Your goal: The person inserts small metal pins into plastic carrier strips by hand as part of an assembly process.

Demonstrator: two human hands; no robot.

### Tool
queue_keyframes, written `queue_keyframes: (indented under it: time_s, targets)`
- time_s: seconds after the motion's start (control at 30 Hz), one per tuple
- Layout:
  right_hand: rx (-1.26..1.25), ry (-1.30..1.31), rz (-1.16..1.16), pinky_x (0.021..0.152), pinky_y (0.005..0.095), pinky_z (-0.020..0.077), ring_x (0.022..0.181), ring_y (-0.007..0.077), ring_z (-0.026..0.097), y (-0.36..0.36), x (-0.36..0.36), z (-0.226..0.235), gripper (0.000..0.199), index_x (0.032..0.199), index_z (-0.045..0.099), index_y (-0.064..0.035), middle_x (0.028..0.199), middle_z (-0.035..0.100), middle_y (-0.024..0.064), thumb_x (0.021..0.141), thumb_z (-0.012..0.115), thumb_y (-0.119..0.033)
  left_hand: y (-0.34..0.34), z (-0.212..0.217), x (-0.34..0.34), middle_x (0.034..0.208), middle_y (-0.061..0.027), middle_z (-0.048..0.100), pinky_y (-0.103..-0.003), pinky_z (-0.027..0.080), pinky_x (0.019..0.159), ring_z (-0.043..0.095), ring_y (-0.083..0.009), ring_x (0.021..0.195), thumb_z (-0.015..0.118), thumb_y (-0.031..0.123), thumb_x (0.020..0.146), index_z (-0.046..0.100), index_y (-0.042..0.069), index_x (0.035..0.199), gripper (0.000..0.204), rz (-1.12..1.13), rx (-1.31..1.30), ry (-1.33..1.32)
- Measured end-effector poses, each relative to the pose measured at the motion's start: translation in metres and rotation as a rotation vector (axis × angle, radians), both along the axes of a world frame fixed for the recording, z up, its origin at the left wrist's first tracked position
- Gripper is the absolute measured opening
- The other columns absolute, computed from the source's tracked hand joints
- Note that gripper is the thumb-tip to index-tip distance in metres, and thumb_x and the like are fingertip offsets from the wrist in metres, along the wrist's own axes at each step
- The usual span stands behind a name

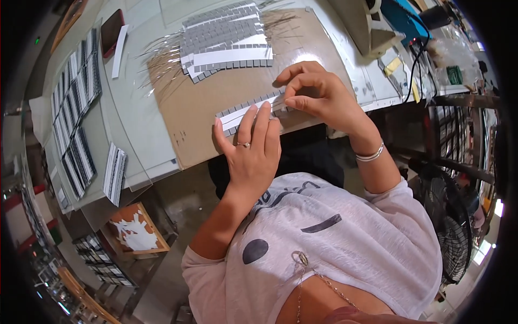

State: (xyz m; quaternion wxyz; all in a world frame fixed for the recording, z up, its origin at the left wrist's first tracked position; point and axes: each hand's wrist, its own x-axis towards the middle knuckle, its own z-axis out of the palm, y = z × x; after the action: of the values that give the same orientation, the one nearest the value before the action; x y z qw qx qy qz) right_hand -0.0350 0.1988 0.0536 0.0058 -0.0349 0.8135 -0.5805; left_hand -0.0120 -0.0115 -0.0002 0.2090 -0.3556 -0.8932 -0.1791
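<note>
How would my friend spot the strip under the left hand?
Find the flat brown board on the pale table. Near its front edge lies a white strip bordered by grey squares, under the left hand. It lies alone, apart from the heap of grey-and-white strips behind.

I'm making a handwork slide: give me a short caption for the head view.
Left hand on a gray-edged white strip, right hand at its right end, more strips piled beyond.
</note>
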Motion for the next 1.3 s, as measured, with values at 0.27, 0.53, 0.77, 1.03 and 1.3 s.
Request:
queue_keyframes:
  time_s: [0.27, 0.53, 0.77, 1.03, 1.3]
  targets:
    - [0.289, 0.148, 0.022, 0.088, 0.0328, 0.0454, 0.103, 0.0225, 0.052, -0.008, -0.004, -0.005, 0.012, 0.086, 0.066, -0.0019, 0.101, 0.058, 0.0036, 0.084, 0.078, -0.004, -0.001, -0.002, 0.001, 0.144, -0.0052, 0.054, -0.069, 0.018, 0.115, 0.048, -0.0240, 0.136, 0.082, 0.018, 0.076, 0.055, 0.012, 0.126, 0.057, -0.008, 0.012, -0.044]
    - [0.341, 0.189, -0.008, 0.083, 0.0336, 0.0463, 0.102, 0.0233, 0.051, -0.013, -0.003, -0.004, 0.016, 0.087, 0.065, -0.0026, 0.096, 0.054, 0.0054, 0.080, 0.079, -0.002, 0.003, 0.001, 0.002, 0.144, -0.0031, 0.053, -0.068, 0.019, 0.115, 0.047, -0.0225, 0.135, 0.084, 0.024, 0.075, 0.059, 0.015, 0.133, 0.064, 0.033, -0.042, -0.048]
    - [0.444, 0.396, -0.166, 0.070, 0.0394, 0.0498, 0.085, 0.0317, 0.059, -0.021, -0.012, -0.011, 0.018, 0.087, 0.063, -0.0023, 0.093, 0.056, 0.0118, 0.076, 0.076, 0.001, 0.002, 0.000, 0.000, 0.141, -0.0027, 0.055, -0.069, 0.019, 0.115, 0.046, -0.0226, 0.135, 0.082, 0.020, 0.075, 0.065, 0.016, 0.124, 0.052, 0.027, -0.033, -0.017]
    - [0.416, 0.582, 0.052, 0.073, 0.0382, 0.0543, 0.088, 0.0321, 0.066, -0.058, -0.038, 0.009, 0.024, 0.098, 0.065, -0.0023, 0.096, 0.067, 0.0127, 0.077, 0.075, 0.004, -0.024, 0.000, -0.004, 0.098, 0.0036, 0.069, -0.070, 0.024, 0.108, 0.065, -0.0171, 0.112, 0.073, 0.015, 0.083, 0.073, 0.019, 0.089, 0.006, -0.167, 0.145, 0.236]
    - [0.978, 0.599, 0.030, 0.104, 0.0440, 0.0412, 0.116, 0.0297, 0.058, -0.058, -0.081, -0.006, 0.034, 0.114, 0.061, -0.0065, 0.116, 0.066, 0.0092, 0.081, 0.071, -0.008, -0.101, 0.050, 0.000, 0.096, 0.0060, 0.070, -0.074, 0.013, 0.113, 0.069, -0.0177, 0.108, 0.076, 0.018, 0.082, 0.073, 0.021, 0.092, 0.011, 0.031, 0.037, 0.277]
